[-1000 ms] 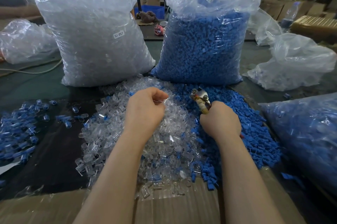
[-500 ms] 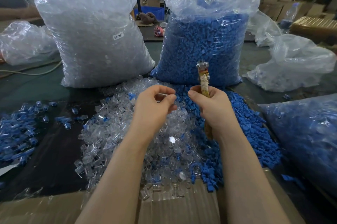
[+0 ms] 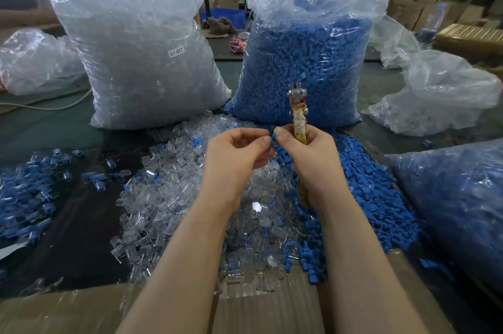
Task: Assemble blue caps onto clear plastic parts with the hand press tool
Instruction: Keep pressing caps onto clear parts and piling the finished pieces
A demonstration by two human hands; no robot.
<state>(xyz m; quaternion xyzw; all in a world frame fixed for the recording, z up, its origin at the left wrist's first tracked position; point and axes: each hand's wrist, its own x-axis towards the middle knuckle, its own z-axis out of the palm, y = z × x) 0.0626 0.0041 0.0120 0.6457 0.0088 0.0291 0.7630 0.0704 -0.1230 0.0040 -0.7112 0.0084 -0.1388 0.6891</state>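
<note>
From the head camera, your left hand (image 3: 239, 154) and right hand (image 3: 310, 159) meet above the clear pile (image 3: 190, 197), fingertips nearly touching. Your right grip is curled round the press tool (image 3: 298, 113), whose wrapped handle runs through the fist, with its metal head standing up over the hand against the blue bag (image 3: 304, 67). That same hand's thumb and forefinger pinch one blue cap (image 3: 273, 138), which sits at the gap between the two hands, just left of the tool's handle. Your left grip is curled with fingertips drawn together as if pinching a clear part; the part itself is too hidden to make out, so I cannot tell whether anything is there.

The next move likely turns on this: the cap lies directly right of your left fingertips, level with them, and its long axis is too small to read. The tool's long axis is near upright, head away from you. Your right hand has the cap; the left is the one that must bring the clear part to it, before the pair goes up to the tool head.

Counts: one tool, one cap in hand, two hands. Behind the clear pile stand two full bags, the clear bag (image 3: 141, 56) left of the blue one. Loose heaps number three: clear pile, blue pile (image 3: 362, 186) to its right, finished pieces (image 3: 24, 192) to its left.
</note>
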